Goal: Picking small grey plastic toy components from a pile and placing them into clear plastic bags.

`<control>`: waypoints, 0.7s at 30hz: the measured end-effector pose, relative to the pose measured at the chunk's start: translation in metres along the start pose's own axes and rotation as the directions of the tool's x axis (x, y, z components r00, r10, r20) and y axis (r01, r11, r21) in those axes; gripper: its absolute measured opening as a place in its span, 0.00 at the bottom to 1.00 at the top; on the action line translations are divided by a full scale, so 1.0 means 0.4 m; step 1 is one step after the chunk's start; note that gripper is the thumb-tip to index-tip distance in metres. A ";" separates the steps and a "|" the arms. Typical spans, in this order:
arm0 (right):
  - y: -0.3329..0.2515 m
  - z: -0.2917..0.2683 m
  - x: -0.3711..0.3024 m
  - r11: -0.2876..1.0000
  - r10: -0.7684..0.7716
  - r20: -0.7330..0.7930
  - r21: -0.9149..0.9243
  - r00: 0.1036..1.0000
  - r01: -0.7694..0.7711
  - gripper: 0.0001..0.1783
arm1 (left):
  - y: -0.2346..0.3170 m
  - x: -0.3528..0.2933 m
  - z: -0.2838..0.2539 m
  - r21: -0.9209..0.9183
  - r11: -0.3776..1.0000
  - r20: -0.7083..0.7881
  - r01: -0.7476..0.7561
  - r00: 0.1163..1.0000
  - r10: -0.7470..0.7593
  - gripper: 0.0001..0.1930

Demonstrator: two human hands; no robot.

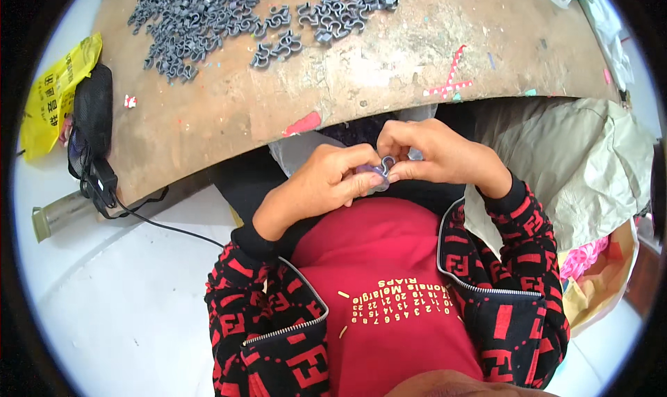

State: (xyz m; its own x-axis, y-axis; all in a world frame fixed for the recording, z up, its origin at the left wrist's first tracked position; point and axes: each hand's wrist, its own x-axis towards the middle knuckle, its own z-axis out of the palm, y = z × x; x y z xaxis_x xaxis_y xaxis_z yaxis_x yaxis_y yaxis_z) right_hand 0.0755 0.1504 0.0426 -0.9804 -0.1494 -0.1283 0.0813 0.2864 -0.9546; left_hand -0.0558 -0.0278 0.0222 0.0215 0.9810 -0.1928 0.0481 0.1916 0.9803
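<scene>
Close in front of my body, just off the near edge of the table, my hands meet at a small grey S-curved plastic clip (388, 163). The fingers of my left hand (323, 180) are closed on its left side, where a bit of purple and translucent material shows between thumb and forefinger. My right hand (438, 152) pinches the clip from the right with thumb and bent fingers. Fingertips cover much of the piece. On the table lies a large heap of similar grey clips (201, 22), with a smaller cluster (347, 11) to its right.
The worn brown table (229, 112) curves across the view, with red tape strips (448, 88) stuck on it. At left hang a yellow bag (59, 98) and a black mesh pouch (92, 109) beside a dark cable (167, 227). A pale cloth (563, 168) drapes at right above pink material (583, 258).
</scene>
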 end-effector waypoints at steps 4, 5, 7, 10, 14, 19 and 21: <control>-0.045 -0.043 0.012 0.859 -0.109 -0.028 -0.505 0.994 0.080 0.11 | -0.063 0.001 0.007 0.318 0.943 -0.169 -0.097 0.973 0.157 0.06; -0.053 -0.063 0.029 0.859 -0.118 -0.061 -0.507 0.991 0.071 0.10 | -0.078 0.003 0.007 0.334 0.942 -0.211 -0.026 0.972 0.102 0.07; -0.060 -0.098 0.081 0.823 -0.218 -0.168 -0.561 0.962 0.088 0.08 | -0.129 -0.008 0.011 0.475 0.880 -0.260 0.023 0.959 0.115 0.08; -0.037 -0.180 0.191 0.664 -0.392 -0.298 -0.747 0.870 0.044 0.07 | -0.157 -0.003 0.021 0.595 0.800 -0.282 0.084 0.953 0.110 0.09; -0.009 -0.231 0.308 0.635 -0.522 -0.357 -0.769 0.774 0.074 0.03 | -0.124 -0.020 0.028 0.558 0.829 -0.314 0.033 0.933 0.175 0.12; 0.067 -0.269 0.356 0.597 -0.540 -0.399 -0.802 0.741 0.003 0.06 | -0.078 -0.033 0.017 0.374 0.927 -0.296 0.023 0.951 0.096 0.12; 0.071 -0.275 0.353 0.570 -0.510 -0.339 -0.822 0.791 0.015 0.06 | -0.070 -0.037 0.015 0.330 0.943 -0.278 0.038 0.959 0.058 0.12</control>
State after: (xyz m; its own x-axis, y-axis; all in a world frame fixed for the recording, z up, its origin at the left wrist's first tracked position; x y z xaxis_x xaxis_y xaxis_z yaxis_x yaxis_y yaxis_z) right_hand -0.0803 0.2415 0.0268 -0.8776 0.0568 0.4761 -0.1157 0.9386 -0.3252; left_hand -0.0513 -0.0479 -0.0025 -0.2540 0.9603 -0.1158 0.3758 0.2083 0.9030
